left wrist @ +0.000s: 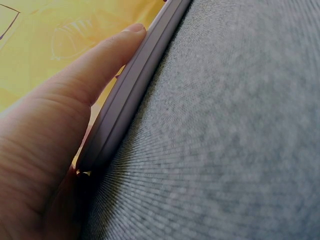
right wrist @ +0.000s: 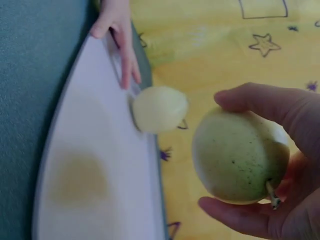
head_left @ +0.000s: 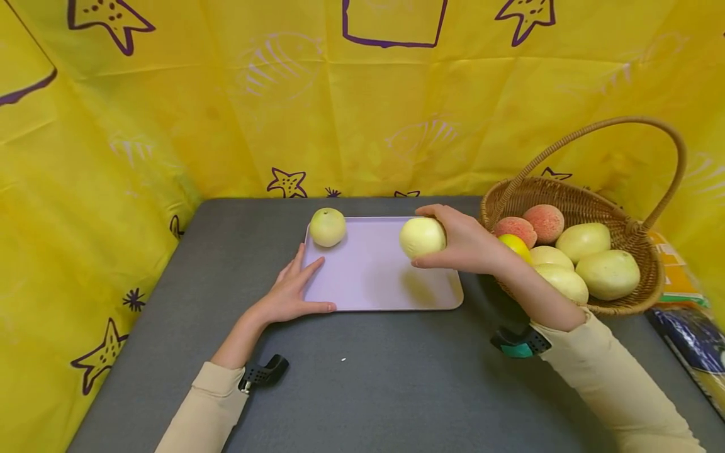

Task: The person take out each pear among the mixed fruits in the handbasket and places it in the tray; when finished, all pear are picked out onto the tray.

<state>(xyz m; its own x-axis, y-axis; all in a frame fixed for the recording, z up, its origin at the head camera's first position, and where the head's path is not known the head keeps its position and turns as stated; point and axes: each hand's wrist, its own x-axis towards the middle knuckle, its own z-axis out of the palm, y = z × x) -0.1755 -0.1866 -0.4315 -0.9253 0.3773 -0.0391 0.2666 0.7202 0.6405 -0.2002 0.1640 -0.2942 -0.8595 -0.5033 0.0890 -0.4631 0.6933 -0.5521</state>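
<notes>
A pale lilac tray (head_left: 368,280) lies on the dark grey table. At its far left corner rests a round pale green melon (head_left: 327,227), which the right wrist view also shows. My right hand (head_left: 461,242) grips a second small, round melon (right wrist: 240,155) between thumb and fingers, holding it above the tray's right part; its shadow falls on the tray. In the right wrist view this melon has dark specks and a short stem. My left hand (head_left: 291,286) touches the tray's near left corner with fingers spread; its thumb (left wrist: 95,70) lies along the rim.
A wicker basket (head_left: 651,277) with a tall handle stands on the right. It holds two peaches (head_left: 544,221), a yellow fruit (head_left: 515,246) and several pale melons (head_left: 608,274). Plastic packages (head_left: 688,340) lie beyond it at the right edge. A yellow patterned cloth (head_left: 238,113) hangs behind and at left.
</notes>
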